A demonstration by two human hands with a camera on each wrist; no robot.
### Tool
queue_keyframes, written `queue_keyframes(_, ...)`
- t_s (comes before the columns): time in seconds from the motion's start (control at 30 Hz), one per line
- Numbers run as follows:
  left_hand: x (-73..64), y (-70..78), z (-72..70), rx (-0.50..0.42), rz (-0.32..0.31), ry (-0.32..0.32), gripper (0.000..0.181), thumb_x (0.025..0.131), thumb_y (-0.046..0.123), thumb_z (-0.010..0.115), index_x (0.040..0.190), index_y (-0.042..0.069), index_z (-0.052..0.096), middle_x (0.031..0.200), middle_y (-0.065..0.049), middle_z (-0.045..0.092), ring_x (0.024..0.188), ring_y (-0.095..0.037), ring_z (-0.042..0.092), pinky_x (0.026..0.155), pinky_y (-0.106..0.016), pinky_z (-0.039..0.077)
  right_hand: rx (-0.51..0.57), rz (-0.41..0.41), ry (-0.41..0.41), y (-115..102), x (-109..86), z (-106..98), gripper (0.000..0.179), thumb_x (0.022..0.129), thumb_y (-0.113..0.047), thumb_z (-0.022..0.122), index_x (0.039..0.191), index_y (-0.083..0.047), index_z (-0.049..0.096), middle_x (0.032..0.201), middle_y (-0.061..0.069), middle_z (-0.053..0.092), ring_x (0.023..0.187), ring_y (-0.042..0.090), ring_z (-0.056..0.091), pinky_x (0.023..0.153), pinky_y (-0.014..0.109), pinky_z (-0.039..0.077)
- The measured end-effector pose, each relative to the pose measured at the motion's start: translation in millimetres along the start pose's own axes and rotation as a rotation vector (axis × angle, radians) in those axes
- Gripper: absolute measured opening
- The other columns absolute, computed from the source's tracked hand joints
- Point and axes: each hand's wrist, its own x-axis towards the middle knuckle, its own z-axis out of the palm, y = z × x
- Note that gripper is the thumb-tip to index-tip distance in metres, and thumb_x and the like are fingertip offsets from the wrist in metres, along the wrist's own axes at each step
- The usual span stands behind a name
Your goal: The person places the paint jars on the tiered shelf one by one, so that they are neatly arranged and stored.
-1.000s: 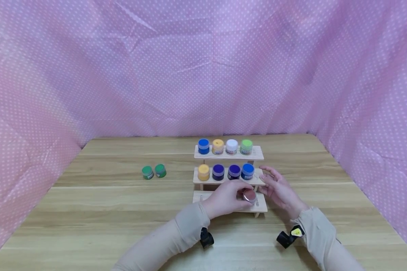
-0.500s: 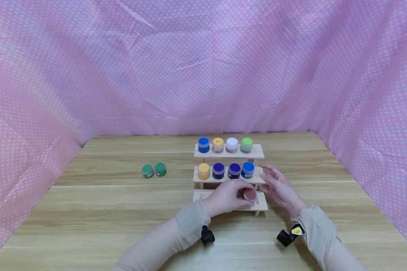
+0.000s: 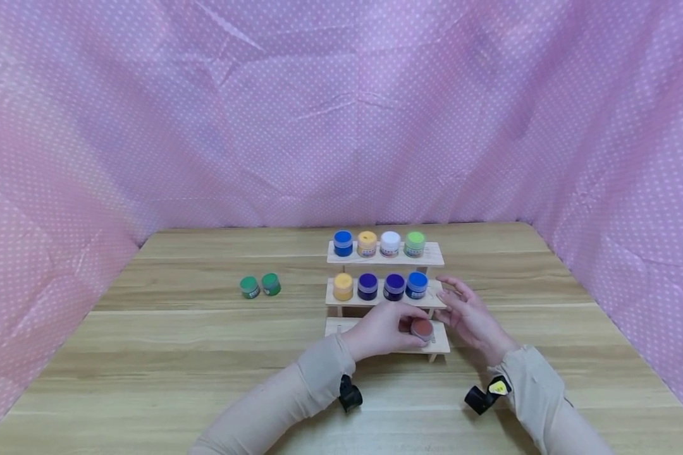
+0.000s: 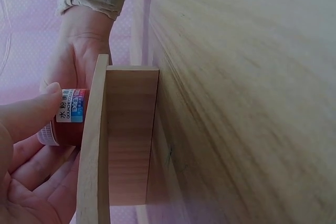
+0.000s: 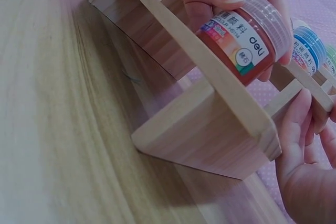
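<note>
My left hand (image 3: 384, 328) grips a small paint jar (image 3: 421, 329) with a reddish-brown top over the lowest tier of a wooden three-step rack (image 3: 332, 326). In the left wrist view the jar (image 4: 70, 121) has its base against the tier board, thumb on one side and fingers on the other. A printed label shows on the jar (image 5: 239, 40) in the right wrist view. My right hand (image 3: 475, 319) holds the right end of the rack's middle tier, its fingers by the board and the leg; their exact grip is partly hidden.
On the middle tier stand yellow (image 3: 343, 287), purple (image 3: 394, 287) and blue (image 3: 417, 285) jars. Blue (image 3: 343, 243), yellow (image 3: 367, 244), white (image 3: 389, 244) and light green (image 3: 415, 244) ones fill the top tier. Two green jars (image 3: 250, 287) sit left on the wooden table (image 3: 176, 354).
The brown jar and my left hand shift very slightly to the right on the lowest tier. My right hand keeps its place at the rack's end. The other jars stay put.
</note>
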Motion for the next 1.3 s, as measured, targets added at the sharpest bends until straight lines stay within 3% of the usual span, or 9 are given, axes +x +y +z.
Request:
queue_keyframes(0.67, -5.6, 4.7, -5.0, -0.052, -0.034, 0.002, 0.048, 0.082, 0.025, 0.074, 0.126, 0.011, 0.059, 0.12, 0.0, 0.065, 0.103, -0.002, 0.061, 0.086, -0.011, 0.048, 0.024, -0.008, 0.005, 2, -0.8, 0, 0.023, 0.099, -0.006, 0.045, 0.12, -0.017, 0.048, 0.096, -0.005, 0.067, 0.082, 0.006, 0.065, 0.072, 0.016, 0.054)
queue_keyframes(1.07, -10.9, 6.7, -13.9, -0.067, -0.022, 0.08, 0.039, 0.085, 0.02, 0.072, 0.122, 0.012, 0.062, 0.113, 0.003, 0.066, 0.1, -0.002, 0.061, 0.087, -0.011, 0.048, 0.01, -0.027, -0.012, 1, -2.3, 2, 0.024, 0.099, -0.005, 0.044, 0.117, -0.019, 0.051, 0.093, -0.008, 0.064, 0.079, 0.004, 0.061, 0.073, 0.016, 0.053)
queue_keyframes(1.3, -19.5, 12.6, -25.4, -0.113, 0.002, 0.137, 0.033, 0.087, 0.019, 0.069, 0.118, 0.009, 0.063, 0.114, -0.004, 0.066, 0.102, -0.008, 0.062, 0.09, -0.014, 0.049, -0.022, -0.005, 0.007, 0, -2.4, 2, 0.022, 0.1, -0.008, 0.045, 0.117, -0.021, 0.049, 0.099, -0.008, 0.065, 0.084, 0.003, 0.063, 0.074, 0.016, 0.053)
